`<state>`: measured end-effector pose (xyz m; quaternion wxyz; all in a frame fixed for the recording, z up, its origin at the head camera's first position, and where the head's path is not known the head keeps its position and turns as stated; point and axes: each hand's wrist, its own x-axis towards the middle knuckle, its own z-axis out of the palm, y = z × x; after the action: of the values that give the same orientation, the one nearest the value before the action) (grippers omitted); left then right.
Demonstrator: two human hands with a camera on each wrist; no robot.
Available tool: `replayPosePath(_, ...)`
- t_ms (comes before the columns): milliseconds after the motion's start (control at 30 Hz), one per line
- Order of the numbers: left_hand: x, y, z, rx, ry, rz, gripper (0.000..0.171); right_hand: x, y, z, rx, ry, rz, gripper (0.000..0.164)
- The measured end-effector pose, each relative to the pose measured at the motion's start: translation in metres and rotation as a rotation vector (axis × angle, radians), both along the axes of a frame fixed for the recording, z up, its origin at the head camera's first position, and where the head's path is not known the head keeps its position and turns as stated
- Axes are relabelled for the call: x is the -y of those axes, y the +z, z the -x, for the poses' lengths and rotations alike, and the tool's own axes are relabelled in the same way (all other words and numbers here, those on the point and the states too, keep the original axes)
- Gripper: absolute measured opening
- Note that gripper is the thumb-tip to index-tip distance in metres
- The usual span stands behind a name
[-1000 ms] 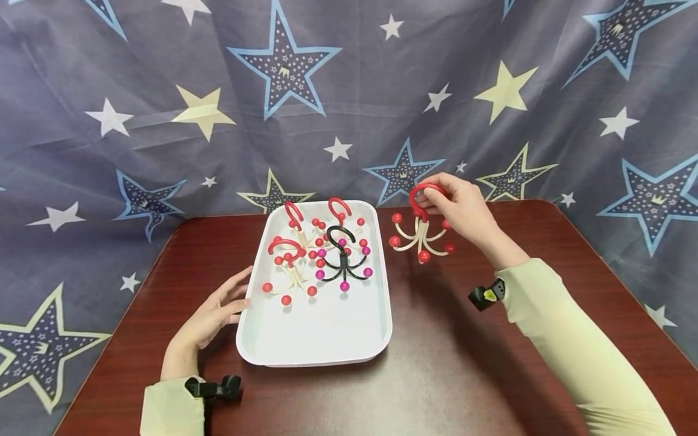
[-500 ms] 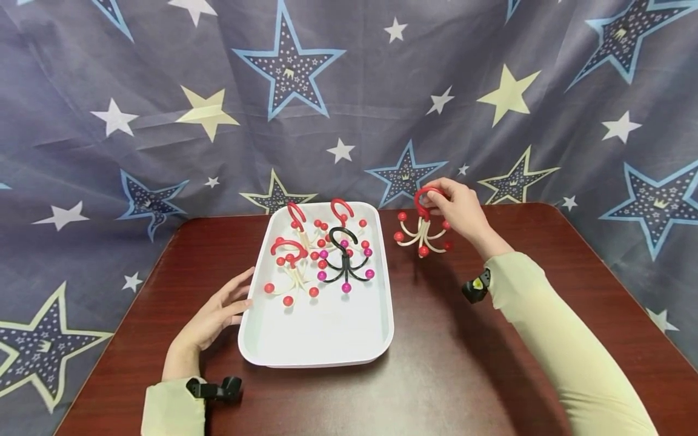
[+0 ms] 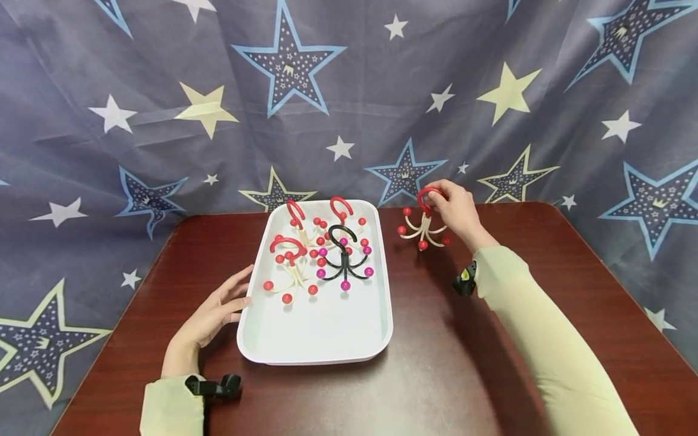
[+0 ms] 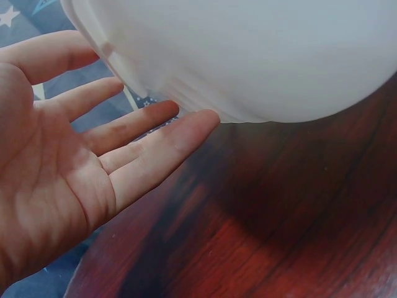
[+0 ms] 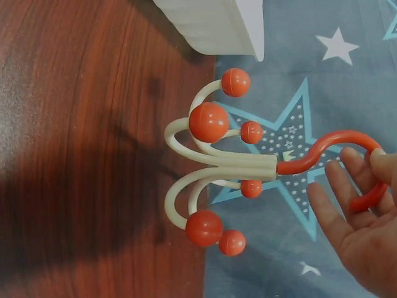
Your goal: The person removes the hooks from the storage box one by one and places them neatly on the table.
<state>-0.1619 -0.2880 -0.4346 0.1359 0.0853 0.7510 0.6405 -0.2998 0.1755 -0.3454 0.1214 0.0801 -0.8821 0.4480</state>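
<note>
My right hand (image 3: 458,209) pinches the red curved top of a rotating multi-prong hanger hook (image 3: 423,230) between thumb and fingers. Its cream prongs with red ball tips spread downward, upright over the table to the right of the white tray (image 3: 319,342). In the right wrist view the red hook curl (image 5: 322,146) passes between my thumb and fingers. My left hand (image 3: 218,312) rests against the tray's left side, fingers extended, fingertips (image 4: 201,121) right at its outer wall. Inside the tray stand a black hanger hook (image 3: 345,263) with magenta balls and 3 red-and-cream ones (image 3: 294,275).
The dark reddish wooden table (image 3: 425,381) runs under the tray and both arms. Close behind it hangs a grey-blue curtain (image 3: 349,91) with star prints. Black wrist cameras (image 3: 215,386) sit on both wrists.
My right hand has carried the red-and-cream hanger hook slightly toward the back of the table, and the right forearm has shifted left. My left hand and the tray have stayed in place.
</note>
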Motion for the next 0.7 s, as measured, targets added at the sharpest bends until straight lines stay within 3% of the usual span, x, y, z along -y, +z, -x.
replayPosePath(467, -0.001, 0.003, -0.001, -0.007, -0.002, 0.001, 0.064, 0.001, -0.019, 0.009, 0.009, -0.122, -0.043, 0.022)
replayPosePath(700, -0.001, 0.003, 0.0, -0.008, -0.009, -0.003, 0.064, 0.002, -0.022, 0.01, -0.004, -0.13, -0.031, 0.024)
